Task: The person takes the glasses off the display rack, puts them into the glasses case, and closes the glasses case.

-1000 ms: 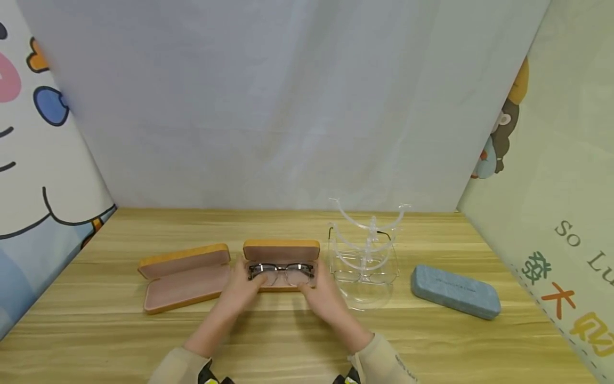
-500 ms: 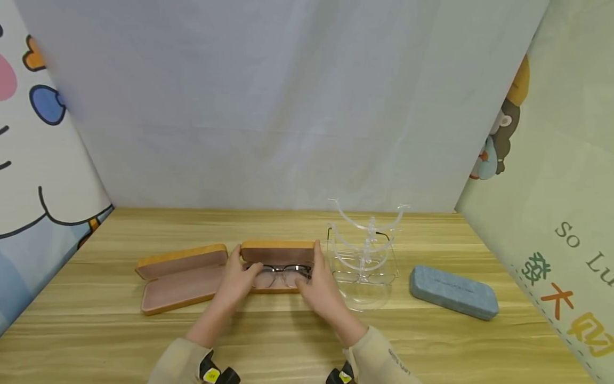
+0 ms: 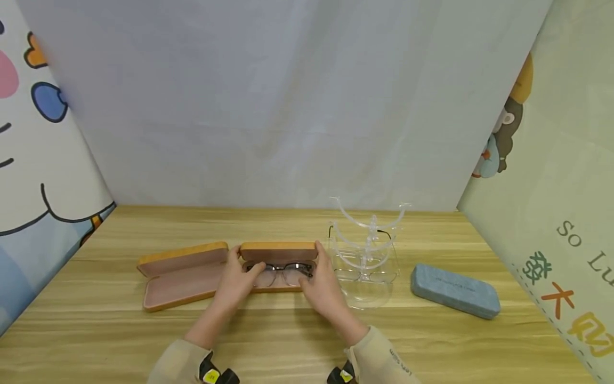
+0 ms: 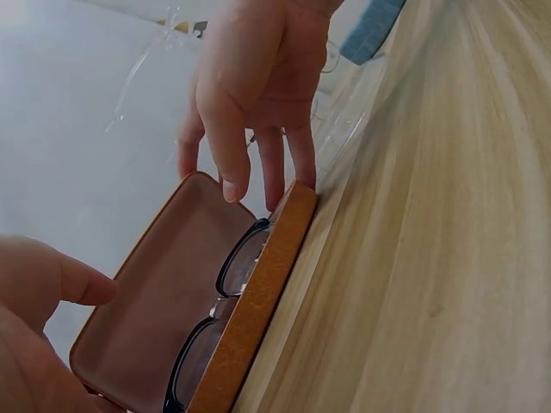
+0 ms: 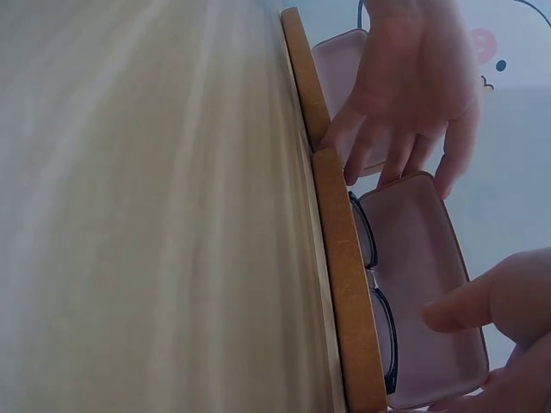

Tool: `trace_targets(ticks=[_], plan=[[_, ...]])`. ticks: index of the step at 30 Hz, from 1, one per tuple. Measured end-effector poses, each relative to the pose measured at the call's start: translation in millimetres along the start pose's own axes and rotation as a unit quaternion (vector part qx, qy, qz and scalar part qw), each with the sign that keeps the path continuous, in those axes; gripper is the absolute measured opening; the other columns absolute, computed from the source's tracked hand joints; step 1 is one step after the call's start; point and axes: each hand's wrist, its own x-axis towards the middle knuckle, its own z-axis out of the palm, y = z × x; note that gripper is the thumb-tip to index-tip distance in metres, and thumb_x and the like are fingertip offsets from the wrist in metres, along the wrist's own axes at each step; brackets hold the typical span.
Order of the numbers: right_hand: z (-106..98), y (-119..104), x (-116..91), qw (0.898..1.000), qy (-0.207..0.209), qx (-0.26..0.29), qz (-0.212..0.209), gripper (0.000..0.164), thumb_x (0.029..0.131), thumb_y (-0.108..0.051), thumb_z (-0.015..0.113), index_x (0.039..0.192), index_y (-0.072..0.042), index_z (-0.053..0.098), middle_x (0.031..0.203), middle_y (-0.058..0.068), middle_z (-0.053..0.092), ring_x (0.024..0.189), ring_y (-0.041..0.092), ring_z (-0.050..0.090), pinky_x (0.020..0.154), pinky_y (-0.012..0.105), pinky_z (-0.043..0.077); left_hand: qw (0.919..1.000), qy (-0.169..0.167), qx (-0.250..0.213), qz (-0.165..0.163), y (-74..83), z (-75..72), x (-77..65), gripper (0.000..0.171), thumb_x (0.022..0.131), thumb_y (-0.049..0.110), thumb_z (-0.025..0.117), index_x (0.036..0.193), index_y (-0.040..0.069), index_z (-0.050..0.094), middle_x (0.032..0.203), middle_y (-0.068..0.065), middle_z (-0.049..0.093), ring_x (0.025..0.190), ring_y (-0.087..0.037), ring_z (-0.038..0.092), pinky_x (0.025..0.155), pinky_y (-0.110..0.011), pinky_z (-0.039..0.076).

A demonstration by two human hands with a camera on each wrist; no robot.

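Note:
A tan-edged glasses case point(image 3: 279, 249) with a pink lining stands unfolded between both hands. Inside it lie dark-topped eyeglasses point(image 3: 284, 268), lenses facing up toward the camera. At the case's left end, my left hand point(image 3: 236, 282) touches the side with fairly straight fingers, its index fingertip at the lid's corner. My right hand point(image 3: 322, 285) rests likewise against the right end, index finger reaching up beside the lid. In the left wrist view, the right thumb point(image 4: 225, 172) hangs in front of the lid. The fingertips behind the lid are partly hidden.
Close on the left, a second tan case point(image 3: 184, 277) lies unfolded. To the right stands a clear glasses rack point(image 3: 368, 248) bearing thin-framed eyeglasses point(image 3: 366, 276). A closed blue glasses case point(image 3: 455, 290) lies farther right on the wooden table point(image 3: 288, 341).
Both hands have shifted from the eyeglasses and the lower case toward the lid, index fingers now up at its corners. The eyeglasses sit slightly lower inside the case.

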Motion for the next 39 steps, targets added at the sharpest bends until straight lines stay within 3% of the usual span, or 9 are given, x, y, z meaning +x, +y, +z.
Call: trace_targets(ticks=[8, 14, 17, 19, 21, 24, 26, 30, 39], plan=[[4.8, 0.4, -4.9, 1.0, 0.008, 0.001, 0.011, 0.077, 0.079, -0.004, 0.064, 0.141, -0.002, 0.02, 0.14, 0.024, 0.031, 0.12, 0.039, 0.042, 0.095, 0.047, 0.042, 0.9994, 0.035, 0.001, -0.009, -4.9, 1.6, -1.6, 0.074, 0.09, 0.024, 0.054, 0.141, -0.001, 0.007, 0.145, -0.027, 0.015, 0.13, -0.042, 0.026, 0.098, -0.05, 0.037], [4.9, 2.6, -7.6, 1.0, 0.019, 0.008, 0.006, 0.068, 0.083, -0.011, 0.063, 0.137, 0.002, 0.024, 0.137, 0.027, 0.036, 0.116, 0.039, 0.046, 0.093, 0.048, 0.042, 0.9964, 0.048, 0.069, -0.012, -8.6, 3.7, 1.0, 0.071, 0.092, 0.034, 0.049, 0.143, -0.001, 0.014, 0.147, -0.026, 0.014, 0.134, -0.042, 0.016, 0.104, -0.056, 0.024], [3.3, 1.9, -7.4, 1.0, 0.016, 0.008, 0.014, 0.065, 0.085, -0.014, 0.062, 0.136, 0.0, 0.025, 0.133, 0.028, 0.04, 0.075, 0.027, 0.059, 0.066, 0.039, 0.051, 0.9945, 0.061, 0.085, -0.002, -8.9, 5.0, 2.6, 0.065, 0.093, 0.035, 0.047, 0.14, -0.002, 0.022, 0.143, -0.026, 0.022, 0.133, -0.041, 0.02, 0.104, -0.056, 0.024], [2.6, 1.4, -7.2, 1.0, 0.011, 0.009, 0.02, 0.062, 0.087, -0.016, 0.06, 0.135, -0.001, 0.025, 0.12, 0.029, 0.05, 0.05, 0.015, 0.045, 0.046, 0.031, 0.042, 0.9939, 0.068, 0.086, 0.005, -9.1, 5.5, 2.8, 0.062, 0.093, 0.033, 0.047, 0.138, -0.003, 0.025, 0.139, -0.026, 0.027, 0.13, -0.04, 0.026, 0.103, -0.054, 0.027], [2.0, 1.1, -6.6, 0.999, 0.008, 0.018, 0.027, 0.058, 0.089, -0.017, 0.058, 0.134, -0.001, 0.025, 0.119, 0.03, 0.051, 0.043, 0.011, 0.028, 0.04, 0.027, 0.031, 0.9934, 0.072, 0.089, 0.009, -9.4, 5.8, 2.8, 0.06, 0.094, 0.033, 0.046, 0.137, -0.004, 0.026, 0.138, -0.026, 0.03, 0.129, -0.041, 0.029, 0.102, -0.054, 0.029], [1.6, 1.1, -6.1, 0.999, 0.017, 0.023, 0.022, 0.051, 0.091, -0.018, 0.054, 0.131, -0.001, 0.028, 0.12, 0.03, 0.05, 0.051, 0.015, 0.042, 0.047, 0.03, 0.038, 0.9932, 0.074, 0.089, 0.011, -9.7, 6.2, 2.9, 0.062, 0.094, 0.037, 0.046, 0.136, -0.005, 0.026, 0.137, -0.029, 0.031, 0.128, -0.042, 0.03, 0.101, -0.055, 0.029], [1.7, 1.2, -6.2, 0.999, 0.027, 0.027, 0.012, 0.045, 0.093, -0.018, 0.052, 0.128, 0.0, 0.03, 0.13, 0.029, 0.042, 0.07, 0.025, 0.055, 0.06, 0.038, 0.047, 0.9936, 0.073, 0.085, 0.009, -9.7, 6.3, 3.2, 0.063, 0.094, 0.039, 0.045, 0.135, -0.004, 0.026, 0.137, -0.031, 0.031, 0.127, -0.043, 0.03, 0.101, -0.055, 0.03], [2.9, 1.6, -6.9, 0.999, 0.045, 0.026, -0.004, 0.035, 0.094, -0.019, 0.05, 0.119, -0.001, 0.034, 0.123, 0.028, 0.046, 0.1, 0.038, 0.054, 0.08, 0.047, 0.047, 0.9948, 0.066, 0.077, 0.007, -9.5, 5.8, 2.8, 0.06, 0.094, 0.036, 0.046, 0.134, -0.004, 0.025, 0.137, -0.033, 0.031, 0.127, -0.044, 0.03, 0.101, -0.055, 0.029], [4.8, 3.5, -4.0, 0.996, 0.084, -0.006, -0.031, 0.021, 0.092, -0.012, 0.052, 0.107, -0.001, 0.04, 0.102, 0.02, 0.055, 0.077, 0.023, 0.052, 0.064, 0.034, 0.046, 0.9962, 0.052, 0.069, -0.004, -5.9, 1.7, -1.2, 0.064, 0.094, 0.032, 0.049, 0.137, -0.005, 0.019, 0.141, -0.031, 0.025, 0.128, -0.044, 0.027, 0.103, -0.054, 0.028]])
